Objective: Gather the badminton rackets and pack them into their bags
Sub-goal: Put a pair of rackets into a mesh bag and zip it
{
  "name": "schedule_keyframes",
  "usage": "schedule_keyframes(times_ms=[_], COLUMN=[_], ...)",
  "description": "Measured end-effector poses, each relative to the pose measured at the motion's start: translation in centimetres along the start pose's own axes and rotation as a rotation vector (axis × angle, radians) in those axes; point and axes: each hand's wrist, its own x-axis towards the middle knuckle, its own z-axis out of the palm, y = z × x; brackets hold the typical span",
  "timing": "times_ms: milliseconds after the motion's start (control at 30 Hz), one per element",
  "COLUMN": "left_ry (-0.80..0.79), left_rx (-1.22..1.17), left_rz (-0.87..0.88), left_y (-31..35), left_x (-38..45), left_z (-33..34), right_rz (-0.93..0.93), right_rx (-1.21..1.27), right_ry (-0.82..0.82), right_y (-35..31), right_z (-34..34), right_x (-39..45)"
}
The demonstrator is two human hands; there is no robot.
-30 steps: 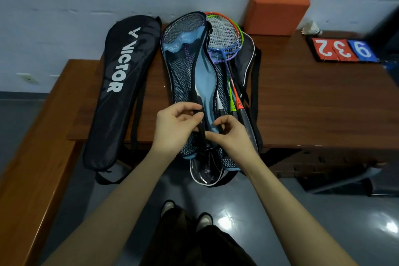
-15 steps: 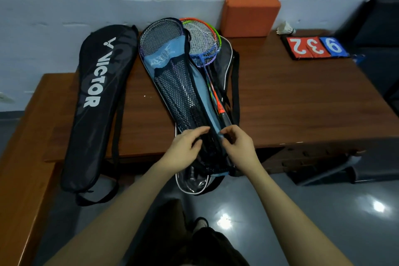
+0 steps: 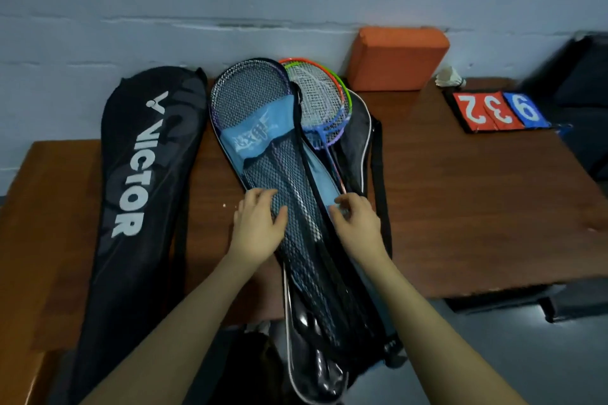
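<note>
L hand [image 3: 260, 223] lies flat w/ fingers a bit spread on the mesh bag [image 3: 279, 181]; R hand [image 3: 357, 223] pinches the bag's blue edge w/ curled fingers. The bag lies in the middle of the table [image 3: 477, 207], its end hanging off the front. It looks soft, floppy and light, so hold it by the edge or zip line. Rackets [image 3: 316, 99] stick out on top: stiff frames, strings may snag the mesh. Near: black Victor bag [image 3: 138, 174] on the left, orange block [image 3: 398, 57], shuttlecock [image 3: 449, 77], score cards [image 3: 496, 110], all out of the way.
</note>
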Motion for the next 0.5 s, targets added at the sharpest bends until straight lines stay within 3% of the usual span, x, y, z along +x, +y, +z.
schedule_keyframes(times_ms=[100,267,500], left_ry=[0.008,-0.017,-0.097], left_rx=[0.061,0.375,0.196], left_rz=[-0.063,0.045,-0.070], left_y=[-2.0,-4.3,-7.4], left_x=[4.6,10.6,15.1], left_z=[-1.6,-2.5,-2.0], right_rz=[0.022,0.105,0.108], right_rx=[-0.096,-0.083,0.007], right_ry=[-0.019,-0.054,-0.030], right_y=[-3.1,-6.4,-8.1], right_z=[1.8,4.1,5.8], right_x=[4.5,10.2,14.2])
